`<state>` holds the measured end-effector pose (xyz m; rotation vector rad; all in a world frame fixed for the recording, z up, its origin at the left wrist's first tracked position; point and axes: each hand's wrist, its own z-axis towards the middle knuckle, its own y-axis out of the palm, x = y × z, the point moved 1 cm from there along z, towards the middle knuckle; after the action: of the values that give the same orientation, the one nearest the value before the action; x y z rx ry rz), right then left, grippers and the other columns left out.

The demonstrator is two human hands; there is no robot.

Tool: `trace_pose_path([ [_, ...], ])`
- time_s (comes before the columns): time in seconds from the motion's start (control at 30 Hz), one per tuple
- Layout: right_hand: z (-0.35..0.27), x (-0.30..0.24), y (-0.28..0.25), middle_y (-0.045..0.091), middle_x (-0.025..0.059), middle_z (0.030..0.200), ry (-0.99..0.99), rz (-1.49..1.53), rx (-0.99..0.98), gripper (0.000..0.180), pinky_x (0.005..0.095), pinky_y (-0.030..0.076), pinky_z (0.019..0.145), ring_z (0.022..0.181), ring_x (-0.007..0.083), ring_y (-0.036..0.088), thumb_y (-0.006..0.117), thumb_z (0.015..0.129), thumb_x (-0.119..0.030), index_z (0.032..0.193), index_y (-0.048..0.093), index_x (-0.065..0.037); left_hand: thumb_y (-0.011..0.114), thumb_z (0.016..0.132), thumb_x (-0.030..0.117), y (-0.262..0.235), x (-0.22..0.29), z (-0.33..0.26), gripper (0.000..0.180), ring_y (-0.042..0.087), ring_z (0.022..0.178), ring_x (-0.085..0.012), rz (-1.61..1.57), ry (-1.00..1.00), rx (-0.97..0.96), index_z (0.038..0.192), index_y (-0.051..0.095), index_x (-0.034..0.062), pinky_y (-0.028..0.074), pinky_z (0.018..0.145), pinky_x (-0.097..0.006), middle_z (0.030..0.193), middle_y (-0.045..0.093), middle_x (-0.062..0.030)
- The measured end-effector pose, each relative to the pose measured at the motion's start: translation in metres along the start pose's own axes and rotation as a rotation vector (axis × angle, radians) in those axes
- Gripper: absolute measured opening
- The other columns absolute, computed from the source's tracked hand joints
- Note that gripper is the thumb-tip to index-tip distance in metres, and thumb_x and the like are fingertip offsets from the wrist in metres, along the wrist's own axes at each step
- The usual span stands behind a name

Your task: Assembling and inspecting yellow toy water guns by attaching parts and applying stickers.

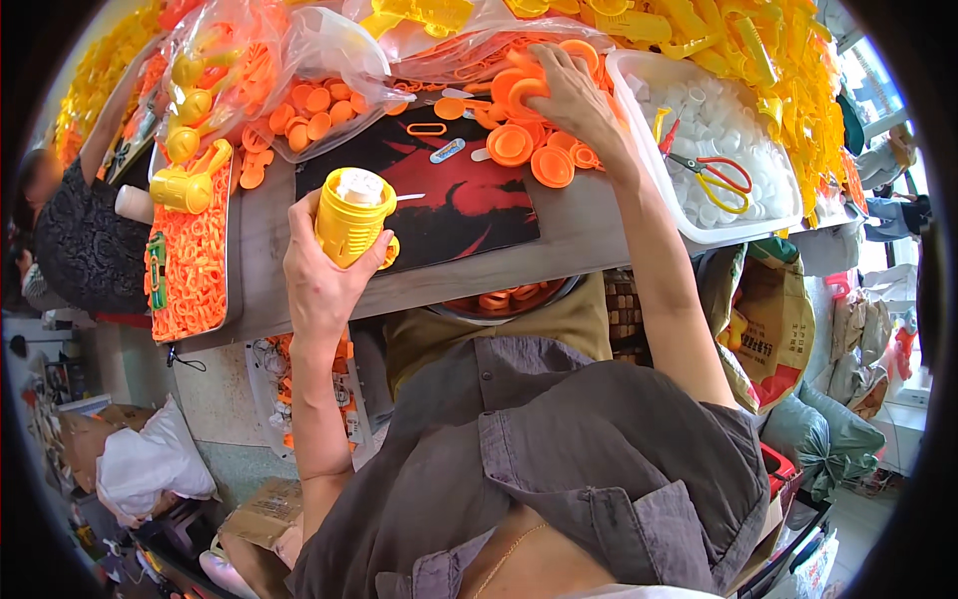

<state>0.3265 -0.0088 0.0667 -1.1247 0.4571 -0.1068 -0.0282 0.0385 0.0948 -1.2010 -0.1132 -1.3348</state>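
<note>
Crowding the grey table [559,240]: orange caps [519,140] under right grip [569,95], left grip [324,275] grasping yellow cylinder [351,230].

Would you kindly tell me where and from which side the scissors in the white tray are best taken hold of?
Grip the scissors by the red and yellow handle loops, coming from above on the tray's right side. They lie flat on the white caps in the tray, loops rightward, blades pointing left.

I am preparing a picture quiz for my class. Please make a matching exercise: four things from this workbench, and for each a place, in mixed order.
Things:
1. yellow cylinder
2. scissors
3. orange caps
4. white caps

Places:
A. under the right hand
B. filling the white tray
C. in the left hand
D. lying on the white caps

Pairs: 1-C, 2-D, 3-A, 4-B
</note>
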Motion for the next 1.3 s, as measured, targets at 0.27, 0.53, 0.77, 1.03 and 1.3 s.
trace_pose_path([
  [0.27,-0.011,0.023,-0.005,0.036,0.0163,0.151,-0.058,0.043,-0.001,0.072,0.0433,0.036,0.110,0.132,0.0388,0.041,0.067,0.076,-0.016,0.143,0.042,-0.009,0.086,0.073,0.021,0.000,0.004,0.005,0.073,0.064,0.103,-0.0332,0.003,-0.051,-0.070,0.128,0.042,0.0030,0.050,0.089,-0.042,0.112,0.062,-0.0192],
  [0.53,-0.035,-0.003,-0.035,0.059,0.0119,0.125,-0.105,-0.119,0.146,0.028,0.0425,0.047,0.092,0.112,0.0301,0.056,0.067,0.081,-0.012,0.108,0.060,-0.004,0.087,0.070,0.019,-0.002,0.025,0.013,0.065,0.064,0.103,-0.0306,0.038,-0.069,-0.154,0.122,0.053,0.0021,0.051,0.089,-0.040,0.114,0.063,-0.0175],
  [0.77,-0.044,-0.021,-0.031,0.066,0.0097,0.089,-0.055,0.157,0.172,0.018,0.0397,0.050,0.075,0.084,0.0297,0.063,0.066,0.087,-0.016,0.099,0.060,-0.004,0.088,0.068,0.018,-0.009,0.024,0.017,0.061,0.067,0.092,-0.0314,0.061,-0.014,-0.020,0.116,0.054,0.0039,0.053,0.083,-0.041,0.101,0.066,-0.0138],
  [1.03,-0.080,-0.079,0.016,0.066,0.0141,0.078,0.015,0.330,-0.345,0.031,0.0423,0.049,0.068,0.075,0.0326,0.065,0.069,0.085,-0.032,0.094,0.063,-0.003,0.086,0.071,0.020,0.005,0.008,0.020,0.060,0.069,0.094,-0.0294,0.057,0.002,-0.061,0.120,0.055,0.0035,0.054,0.083,-0.037,0.105,0.068,-0.0148],
  [1.3,-0.085,-0.082,0.017,0.057,0.0101,0.126,-0.599,0.231,-0.251,0.050,0.0412,0.047,0.093,0.114,0.0311,0.053,0.071,0.082,-0.013,0.130,0.056,-0.010,0.085,0.072,0.021,0.009,0.005,0.021,0.065,0.068,0.099,-0.0288,0.057,0.023,-0.058,0.127,0.055,0.0041,0.054,0.086,-0.037,0.109,0.068,-0.0137],
])
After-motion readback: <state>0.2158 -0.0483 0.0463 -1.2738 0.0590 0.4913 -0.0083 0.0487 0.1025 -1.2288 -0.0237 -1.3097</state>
